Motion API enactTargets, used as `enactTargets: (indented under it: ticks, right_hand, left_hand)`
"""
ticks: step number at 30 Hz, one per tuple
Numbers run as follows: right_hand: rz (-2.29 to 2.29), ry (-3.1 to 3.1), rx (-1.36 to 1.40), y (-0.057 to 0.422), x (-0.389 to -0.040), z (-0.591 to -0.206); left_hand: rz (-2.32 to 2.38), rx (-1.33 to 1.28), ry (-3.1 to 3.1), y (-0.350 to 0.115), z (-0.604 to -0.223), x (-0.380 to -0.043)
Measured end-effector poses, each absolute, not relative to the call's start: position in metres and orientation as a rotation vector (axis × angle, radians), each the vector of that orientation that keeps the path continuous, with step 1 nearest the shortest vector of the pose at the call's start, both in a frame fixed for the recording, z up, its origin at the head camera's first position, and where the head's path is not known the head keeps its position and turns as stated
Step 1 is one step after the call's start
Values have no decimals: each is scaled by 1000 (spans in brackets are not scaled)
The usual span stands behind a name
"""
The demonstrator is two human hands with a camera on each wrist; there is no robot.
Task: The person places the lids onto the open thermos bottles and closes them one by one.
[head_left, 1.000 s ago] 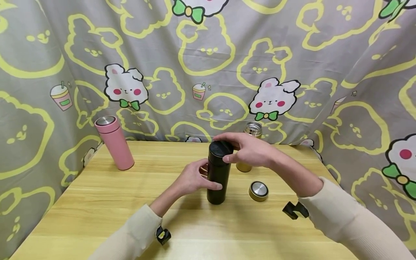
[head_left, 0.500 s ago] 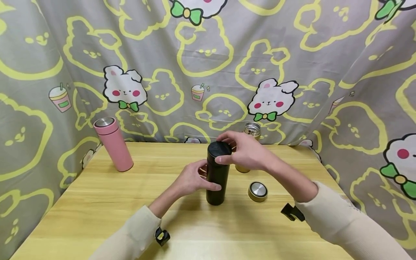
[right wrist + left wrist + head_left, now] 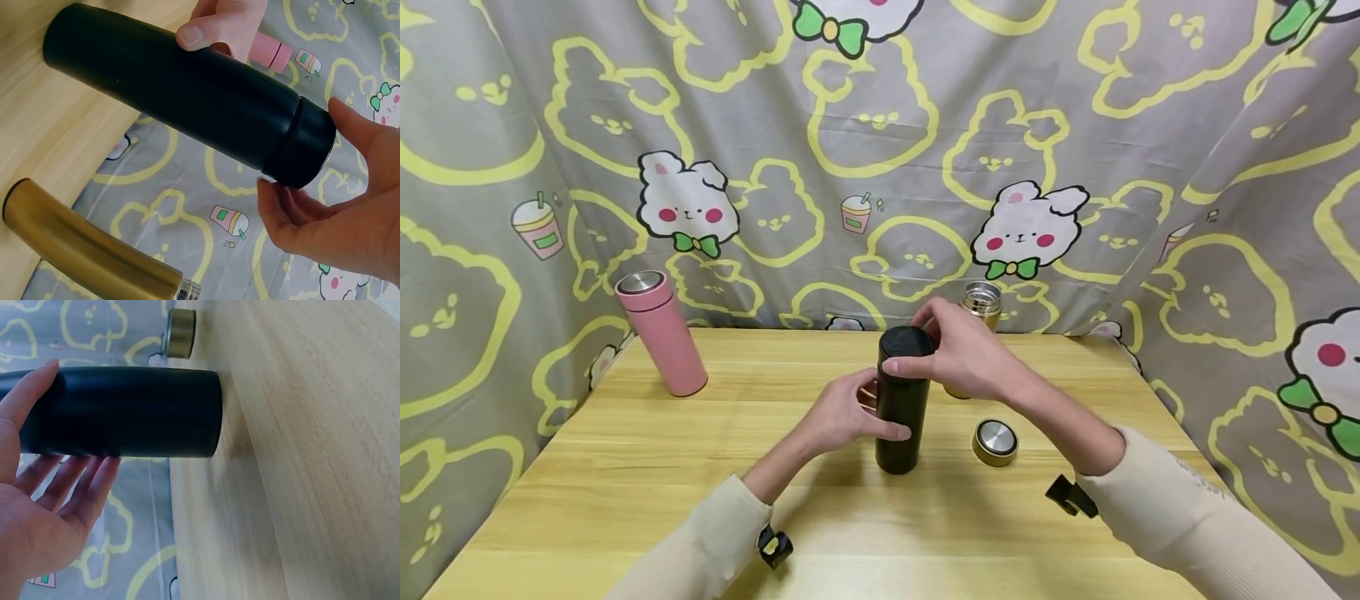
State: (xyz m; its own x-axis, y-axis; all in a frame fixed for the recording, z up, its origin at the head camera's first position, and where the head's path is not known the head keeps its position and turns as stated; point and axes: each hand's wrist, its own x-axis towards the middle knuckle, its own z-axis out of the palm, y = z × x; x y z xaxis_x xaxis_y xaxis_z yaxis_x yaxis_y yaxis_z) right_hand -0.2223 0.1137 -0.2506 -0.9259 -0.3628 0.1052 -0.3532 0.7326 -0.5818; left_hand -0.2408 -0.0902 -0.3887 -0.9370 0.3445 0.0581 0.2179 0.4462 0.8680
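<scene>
A black thermos (image 3: pixel 898 446) stands upright on the table in the head view. My left hand (image 3: pixel 847 412) holds its body from the left, thumb across the near side. My right hand (image 3: pixel 966 350) grips the black lid (image 3: pixel 910 337) at the top, its thumb on the near rim and fingers on the far side. In the right wrist view a thin seam separates that lid from the body. Partly behind my right hand stands a gold thermos (image 3: pixel 983 304) with its steel mouth uncovered. Its gold lid (image 3: pixel 997 442) lies on the table, right of the black thermos.
A pink thermos (image 3: pixel 666 337) with its lid on stands at the table's back left. Patterned grey curtains (image 3: pixel 880 133) surround the wooden table (image 3: pixel 760 358) at the back and sides.
My right thumb has swung leftward across the near side of the lid, and my right wrist has shifted slightly left. My left hand and the black thermos hold nearly still.
</scene>
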Motion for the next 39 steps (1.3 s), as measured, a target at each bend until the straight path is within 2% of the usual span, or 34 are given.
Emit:
enactTargets:
  ticks: [15,39]
  right_hand:
    - [-1160,2663,-724,122,-222,-242]
    - [-1119,2728,-688,121,-224,-244]
  left_hand:
    - [1520,498,2568,-90,-389,-242]
    - [1479,491,2579,-90,-388,-244]
